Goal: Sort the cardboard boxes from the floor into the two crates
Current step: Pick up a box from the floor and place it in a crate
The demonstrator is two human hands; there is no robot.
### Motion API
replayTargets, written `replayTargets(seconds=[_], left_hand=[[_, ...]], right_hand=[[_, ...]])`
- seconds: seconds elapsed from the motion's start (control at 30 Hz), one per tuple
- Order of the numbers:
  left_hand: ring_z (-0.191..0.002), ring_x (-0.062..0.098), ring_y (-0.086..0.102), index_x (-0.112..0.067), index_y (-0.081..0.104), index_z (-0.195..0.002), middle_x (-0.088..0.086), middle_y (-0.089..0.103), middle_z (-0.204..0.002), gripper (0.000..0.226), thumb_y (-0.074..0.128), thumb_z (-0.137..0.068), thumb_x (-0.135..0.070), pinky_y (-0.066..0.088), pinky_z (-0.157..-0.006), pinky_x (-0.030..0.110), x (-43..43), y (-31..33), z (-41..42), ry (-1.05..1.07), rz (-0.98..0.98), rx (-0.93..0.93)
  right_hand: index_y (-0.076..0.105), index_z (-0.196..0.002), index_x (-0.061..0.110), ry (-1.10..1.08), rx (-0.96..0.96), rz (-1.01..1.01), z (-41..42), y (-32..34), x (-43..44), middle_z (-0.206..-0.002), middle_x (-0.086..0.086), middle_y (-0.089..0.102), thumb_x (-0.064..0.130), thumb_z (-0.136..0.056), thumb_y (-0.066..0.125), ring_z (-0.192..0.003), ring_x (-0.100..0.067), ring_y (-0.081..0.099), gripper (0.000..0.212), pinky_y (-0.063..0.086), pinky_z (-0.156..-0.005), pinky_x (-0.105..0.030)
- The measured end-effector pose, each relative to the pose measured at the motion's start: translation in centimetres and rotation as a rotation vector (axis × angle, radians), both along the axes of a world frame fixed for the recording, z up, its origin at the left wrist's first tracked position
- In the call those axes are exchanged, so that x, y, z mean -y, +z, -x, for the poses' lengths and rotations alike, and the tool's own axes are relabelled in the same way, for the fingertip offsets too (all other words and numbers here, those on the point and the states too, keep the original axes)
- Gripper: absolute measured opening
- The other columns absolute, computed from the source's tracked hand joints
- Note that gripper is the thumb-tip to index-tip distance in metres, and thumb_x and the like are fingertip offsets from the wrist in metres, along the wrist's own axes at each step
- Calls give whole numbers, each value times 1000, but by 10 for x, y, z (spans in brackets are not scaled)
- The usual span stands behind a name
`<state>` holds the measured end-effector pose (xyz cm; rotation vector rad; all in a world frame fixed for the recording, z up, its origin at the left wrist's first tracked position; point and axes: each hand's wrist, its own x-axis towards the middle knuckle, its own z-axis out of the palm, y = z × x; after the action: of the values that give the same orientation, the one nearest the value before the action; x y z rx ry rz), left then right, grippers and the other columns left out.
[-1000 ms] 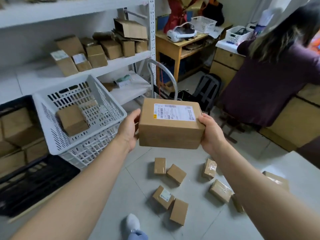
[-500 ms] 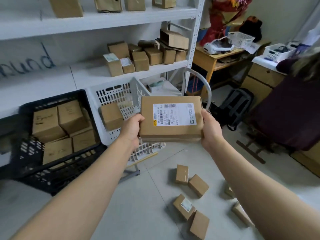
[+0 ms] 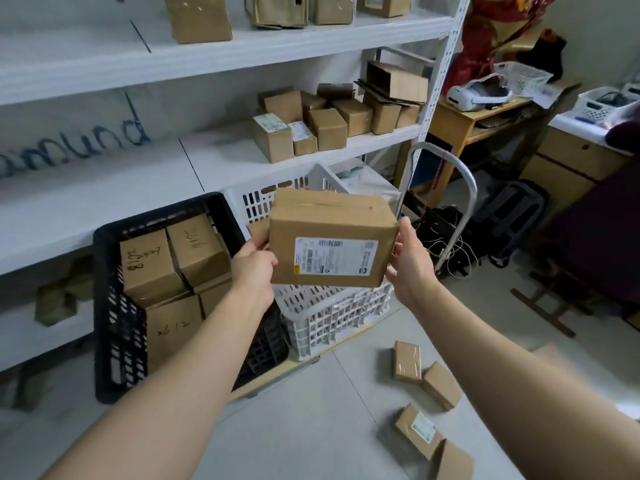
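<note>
Labelled cardboard box (image 3: 332, 244), shown raised in front of the white crate (image 3: 332, 320), about level with its rim. The left end is clasped by the left grip (image 3: 254, 268), whose fingers are passed behind the box. The right end is clasped by the right grip (image 3: 410, 268), with the thumb at the upper corner and the fingertips under the lower corner. How firmly that side is pressed cannot be told.

Change over the last second: the labelled cardboard box was carried flat, shipping label (image 3: 336, 258) upward, above the small floor boxes (image 3: 407, 362). It has since been swung left toward the crates and tipped, so that the label is now turned toward the wearer and the taped face lies uppermost. The view has been swung with it. The black crate (image 3: 114, 327), earlier cut off at the frame edge, is now shown whole, just beside the white crate.

The black crate is seen packed with large handwritten boxes (image 3: 149, 268). In the white crate only one small box (image 3: 258, 230) can be glimpsed, behind the left grip.

Meaning for the task: the carry is judged finished and the choice of crate pending. By size the held box matches the black crate's load, although it is poised nearer the white one, so the destination cannot be settled from this view. Four small boxes are left on the floor (image 3: 294, 427), so the sorting is judged only partly done.
</note>
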<state>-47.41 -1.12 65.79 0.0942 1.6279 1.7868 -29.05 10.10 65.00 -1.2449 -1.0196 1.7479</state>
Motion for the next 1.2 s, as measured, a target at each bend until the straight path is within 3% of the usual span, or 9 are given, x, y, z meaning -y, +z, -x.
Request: replayTargets(seconds=[0.1,0.23,0.37,0.53,0.67,0.8,0.9,1.03,1.2], left_hand=[[-84,14,61,-23,63,-112,-7,65,-88,61,38,-78,21,50,-68,29,-19,-11,8,46,55,47],[-86,14,60,-28,63,-112,-3,67,-95,60,40,-80,17,52,-80,36,-49,-23,19,53,100,42],[-104,26,61,-31,53,-134,4,65,-115,63,41,-86,8,50,-91,48,-89,-30,45,-59,152,53],[-92,15,58,-25,62,-116,1,64,-109,35,57,-88,-5,48,-66,32,-138,-36,81,-64,214,-43],[-93,13,56,-22,66,-113,1,64,-110,33,58,-86,-4,47,-87,35,-176,-54,114,-140,271,-86],[-101,17,58,-19,67,-112,2,65,-111,34,57,-84,-1,49,-88,32,-216,-76,149,-158,309,-144],[-97,19,61,-20,68,-100,6,66,-109,29,56,-83,1,53,-87,35,-244,-97,174,-188,339,-151],[-69,5,54,-19,69,-100,0,65,-95,32,54,-83,4,43,-50,15,-283,-126,201,-243,365,-149],[-87,12,58,-19,66,-115,2,65,-111,39,53,-84,1,45,-69,25,-318,-164,226,-419,412,-146]], right_hand=[[57,-123,19,-9,6,26,10,-6,-17,-123,-6,62,56,-93,44,-112,-20,60,50,47,-95,-41],[56,-123,20,30,69,55,27,-17,-52,-123,-7,61,60,-90,42,-110,-20,60,54,47,-97,-44],[59,-120,21,113,137,76,51,-22,-92,-106,-1,69,61,-89,44,-95,-14,64,53,48,-67,-33],[61,-90,24,176,225,138,77,-32,-137,-75,7,70,56,-93,44,-60,-9,67,37,47,-44,-23],[60,-102,23,159,183,288,96,-44,-154,-88,4,68,53,-94,46,-81,-18,65,34,54,-65,-34],[55,-124,16,117,170,401,122,-65,-167,-112,-6,66,52,-94,47,-102,-26,61,48,47,-96,-49],[55,-117,14,66,159,465,143,-79,-175,-107,-9,64,51,-94,48,-99,-26,60,44,48,-92,-45],[53,-104,15,10,177,549,170,-105,-187,-99,-6,62,47,-93,50,-98,-26,59,34,45,-85,-43],[55,-106,15,-85,141,639,196,-140,-204,-93,-4,62,44,-92,53,-84,-21,57,32,43,-74,-37]])
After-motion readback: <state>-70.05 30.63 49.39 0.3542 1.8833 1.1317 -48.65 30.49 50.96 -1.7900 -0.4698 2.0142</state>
